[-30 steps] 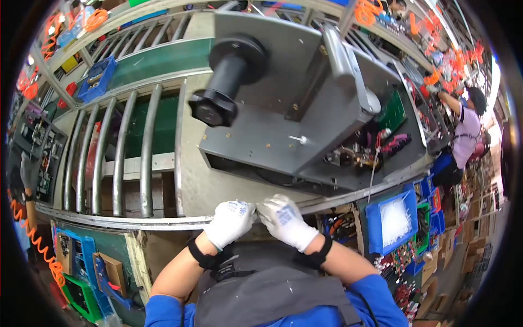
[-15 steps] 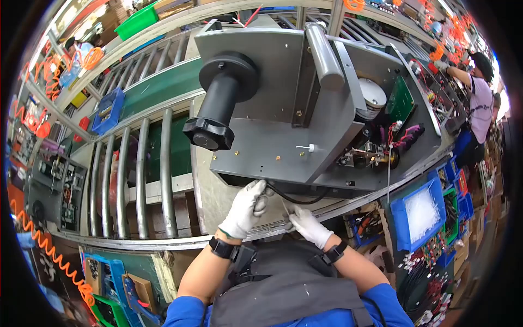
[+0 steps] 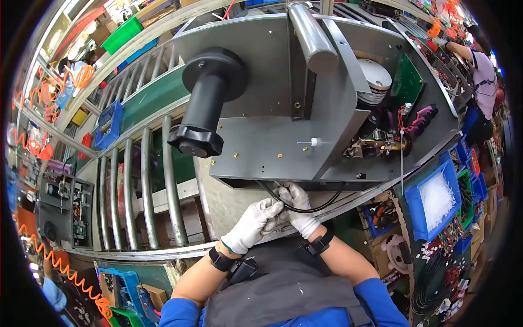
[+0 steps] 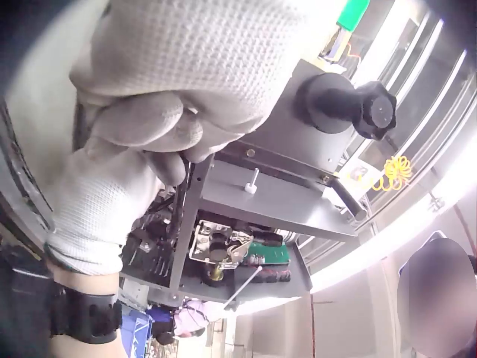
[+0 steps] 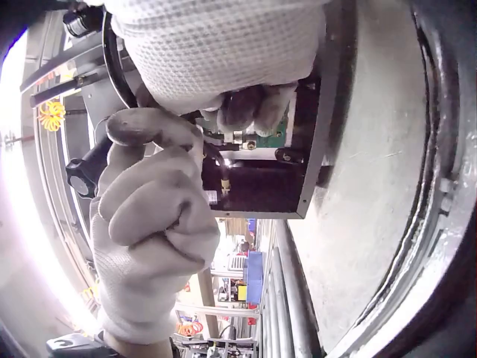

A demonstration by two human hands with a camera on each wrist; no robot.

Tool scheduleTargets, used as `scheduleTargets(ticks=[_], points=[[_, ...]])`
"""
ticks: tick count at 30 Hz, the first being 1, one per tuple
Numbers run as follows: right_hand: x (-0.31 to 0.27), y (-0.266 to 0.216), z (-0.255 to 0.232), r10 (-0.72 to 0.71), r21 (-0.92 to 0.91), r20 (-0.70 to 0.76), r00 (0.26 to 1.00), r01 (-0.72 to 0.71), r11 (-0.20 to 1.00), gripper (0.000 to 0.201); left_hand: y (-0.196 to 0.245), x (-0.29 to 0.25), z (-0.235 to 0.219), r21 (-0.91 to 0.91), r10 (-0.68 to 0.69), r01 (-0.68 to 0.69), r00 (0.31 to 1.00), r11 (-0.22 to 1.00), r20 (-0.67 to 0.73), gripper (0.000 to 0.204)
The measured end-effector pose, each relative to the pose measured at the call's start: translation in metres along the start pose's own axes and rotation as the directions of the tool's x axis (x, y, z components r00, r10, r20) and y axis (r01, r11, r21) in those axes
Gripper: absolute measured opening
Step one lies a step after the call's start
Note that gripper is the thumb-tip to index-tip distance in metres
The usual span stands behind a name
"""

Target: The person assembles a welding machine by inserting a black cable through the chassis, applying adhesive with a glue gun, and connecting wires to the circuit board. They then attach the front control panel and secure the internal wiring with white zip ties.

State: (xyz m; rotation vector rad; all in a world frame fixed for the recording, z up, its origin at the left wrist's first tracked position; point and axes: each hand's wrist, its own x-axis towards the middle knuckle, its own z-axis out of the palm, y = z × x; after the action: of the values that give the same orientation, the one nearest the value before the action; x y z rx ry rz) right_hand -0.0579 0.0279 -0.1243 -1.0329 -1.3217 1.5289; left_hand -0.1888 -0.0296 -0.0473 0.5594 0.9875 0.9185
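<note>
A grey metal machine chassis [image 3: 272,147] with a black knobbed shaft [image 3: 195,140] lies on the bench. A black cable [image 3: 318,207] loops out from under its near edge. Both white-gloved hands meet there. My left hand [image 3: 256,218] has its fingers curled and its thumb against the cable. My right hand [image 3: 297,210] pinches the same cable just beside it. In the left wrist view my left hand [image 4: 194,89] fills the top, with my right hand [image 4: 97,209] below and the cable [image 4: 181,201] between them. In the right wrist view my right hand [image 5: 223,45] is above my left hand [image 5: 149,224], at the chassis opening [image 5: 261,179].
Steel rollers [image 3: 141,180] run along the left of the bench. A green circuit board [image 3: 407,82] and wiring sit at the chassis's right end. A blue bin [image 3: 436,199] of white parts hangs at the right. Another worker [image 3: 482,71] stands at the far right.
Both hands have moved up from the bench's front edge to the chassis's near edge. My right hand has come in beside my left at the black cable.
</note>
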Motion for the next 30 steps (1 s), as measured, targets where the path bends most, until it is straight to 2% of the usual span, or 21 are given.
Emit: scheduleTargets(ticks=[2, 5, 7, 8, 9, 10, 11, 12, 14, 15, 16, 17, 19, 20, 21, 23, 24, 26, 27, 28, 30], points=[[0.001, -0.004, 0.002, 0.017, 0.090, -0.001, 1.000, -0.017, 0.996, 0.021, -0.001, 0.002, 0.000, -0.003, -0.011, 0.011, 1.000, 1.000, -0.004, 0.020], [0.005, -0.003, 0.004, 0.017, 0.036, -0.007, 1.000, -0.016, 0.999, 0.018, 0.001, 0.002, -0.004, 0.074, -0.014, 0.013, 1.000, 0.997, 0.013, 0.021], [0.009, -0.012, 0.004, 0.119, -0.107, 0.034, 0.992, -0.114, 0.988, 0.013, 0.007, 0.000, -0.004, 0.121, -0.005, 0.006, 1.000, 0.993, -0.009, 0.021], [0.012, -0.012, 0.005, 0.119, -0.107, 0.034, 0.992, -0.114, 0.988, 0.013, 0.012, -0.002, -0.002, 0.122, -0.005, 0.006, 1.000, 0.993, -0.009, 0.021], [0.016, -0.009, 0.007, 0.016, -0.235, 0.016, 1.000, -0.012, 0.972, 0.012, 0.020, -0.003, 0.000, 0.404, 0.123, -0.046, 0.978, 0.913, -0.167, 0.021], [0.019, -0.007, 0.011, -0.088, -0.361, 0.010, 0.996, 0.085, 0.929, 0.012, 0.026, -0.005, -0.001, 0.657, 0.285, -0.039, 0.919, 0.753, -0.272, 0.021], [0.022, -0.004, 0.019, -0.088, -0.007, -0.007, 0.996, 0.088, 0.996, 0.011, 0.036, -0.002, -0.005, 0.854, 0.619, -0.191, 0.765, 0.485, -0.180, 0.021], [0.023, -0.002, 0.022, -0.085, -0.007, -0.015, 0.996, 0.085, 0.996, 0.011, 0.048, -0.006, -0.002, 0.934, 0.700, -0.044, 0.675, 0.355, -0.235, 0.021], [0.022, 0.000, 0.021, 0.002, 0.109, 0.030, 1.000, -0.005, 0.994, 0.010, 0.061, 0.006, 0.003, 0.950, 0.798, -0.101, 0.572, 0.297, -0.189, 0.024], [0.021, -0.003, 0.019, 0.080, 0.091, 0.065, 0.995, -0.086, 0.992, 0.009, 0.067, 0.011, 0.004, 0.948, 0.795, -0.107, 0.577, 0.300, -0.186, 0.024], [0.021, -0.004, 0.019, 0.083, 0.088, 0.056, 0.995, -0.088, 0.992, 0.009, 0.072, 0.015, 0.004, 0.964, 0.779, -0.122, 0.616, 0.237, -0.114, 0.025], [0.020, -0.005, 0.020, 0.093, 0.196, 0.071, 0.993, -0.105, 0.975, 0.009, 0.076, 0.018, 0.007, 0.975, 0.756, -0.140, 0.653, 0.175, -0.042, 0.026], [0.019, -0.006, 0.022, 0.085, 0.371, 0.115, 0.990, -0.122, 0.921, 0.013, 0.080, 0.018, 0.015, 0.948, 0.699, -0.114, 0.703, 0.298, -0.135, 0.023], [0.016, -0.007, 0.021, 0.091, 0.377, 0.108, 0.990, -0.125, 0.918, 0.013, 0.079, 0.019, 0.013, 0.940, 0.676, -0.086, 0.717, 0.330, -0.171, 0.020], [0.010, -0.009, 0.021, 0.157, 0.284, 0.135, 0.978, -0.190, 0.940, 0.014, 0.078, 0.020, 0.010, 0.943, 0.665, -0.081, 0.728, 0.324, -0.166, 0.020], [-0.002, -0.020, 0.018, 0.267, 0.188, 0.197, 0.943, -0.304, 0.934, 0.020, 0.074, 0.023, 0.003, 0.854, 0.746, -0.296, 0.650, 0.427, -0.148, 0.013], [-0.005, -0.023, 0.017, 0.277, 0.211, 0.175, 0.945, -0.310, 0.927, 0.020, 0.073, 0.023, -0.004, 0.701, 0.688, -0.386, 0.697, 0.600, -0.205, 0.011], [-0.012, -0.024, 0.017, 0.235, 0.310, 0.323, 0.917, -0.337, 0.889, 0.022, 0.079, 0.017, -0.002, 0.699, 0.685, -0.405, 0.709, 0.590, -0.168, 0.011], [-0.012, -0.026, 0.016, 0.224, 0.431, 0.397, 0.890, -0.396, 0.811, 0.027, 0.082, 0.014, 0.002, 0.700, 0.653, -0.363, 0.732, 0.615, -0.194, 0.012], [-0.011, -0.018, 0.024, 0.159, 0.628, 0.421, 0.893, -0.413, 0.660, 0.032, 0.085, 0.010, 0.006, 0.701, 0.621, -0.320, 0.751, 0.638, -0.222, 0.012], [-0.007, -0.014, 0.032, 0.155, 0.772, 0.380, 0.912, -0.405, 0.490, 0.032, 0.088, 0.007, 0.000, 0.660, 0.581, -0.332, 0.790, 0.674, -0.196, 0.017]])
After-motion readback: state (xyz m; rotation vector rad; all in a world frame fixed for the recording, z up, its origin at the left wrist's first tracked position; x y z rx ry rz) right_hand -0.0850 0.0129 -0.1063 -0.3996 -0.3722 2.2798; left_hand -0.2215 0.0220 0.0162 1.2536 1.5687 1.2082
